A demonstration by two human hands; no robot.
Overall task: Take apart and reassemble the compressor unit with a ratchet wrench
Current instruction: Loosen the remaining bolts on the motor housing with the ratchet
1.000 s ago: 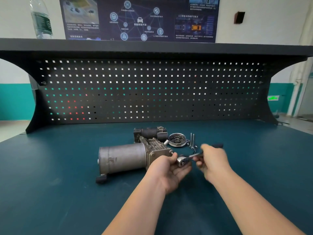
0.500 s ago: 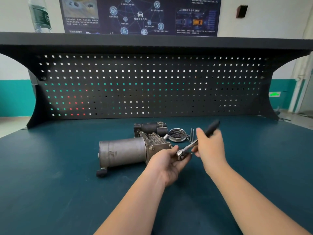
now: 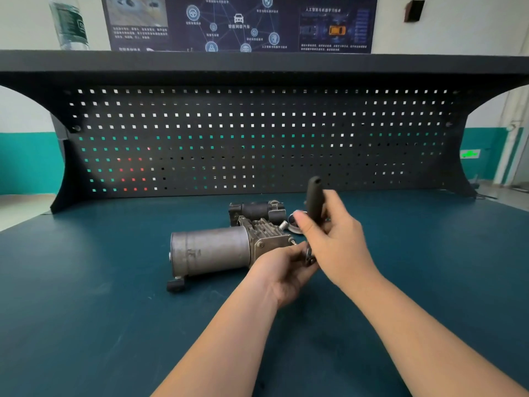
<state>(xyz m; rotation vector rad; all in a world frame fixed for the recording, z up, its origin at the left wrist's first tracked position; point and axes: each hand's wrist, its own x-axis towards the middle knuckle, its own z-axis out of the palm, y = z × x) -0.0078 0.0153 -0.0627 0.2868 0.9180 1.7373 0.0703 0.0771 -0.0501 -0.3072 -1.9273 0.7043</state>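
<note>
**Compressor unit: wrench head seated at its right end, handle upright**

Compressor unit (image 3: 217,250) lies on its side near the middle of the workbench (image 3: 86,310), its grey motor can toward the left edge and the finned head toward the right. Nearest you, your left hand (image 3: 282,270) curls round the ratchet head at the unit's right end, fingers pinching the steel there. Just beyond it, your right hand (image 3: 333,242) is wrapped round the ratchet wrench (image 3: 315,196), with the black handle standing nearly upright.

What could go wrong from here, as I judge it: with the handle this steep, a sideways pull can cock the socket off the fastener and round it. The unit rests loose on one black foot, so a hard stroke could roll or skid it toward the far edge. Your left fingers sit close to the head and could be nipped if it slips.

Counts: one compressor unit, one wrench, two hands. Behind the unit lies one black cylinder part (image 3: 256,212), touching or just beside it; I cannot tell which. One round metal cover (image 3: 293,223) shows partly behind your right hand. Farther back stand one pegboard (image 3: 257,138), one bottle (image 3: 70,22) on the shelf, one poster (image 3: 237,21).
</note>
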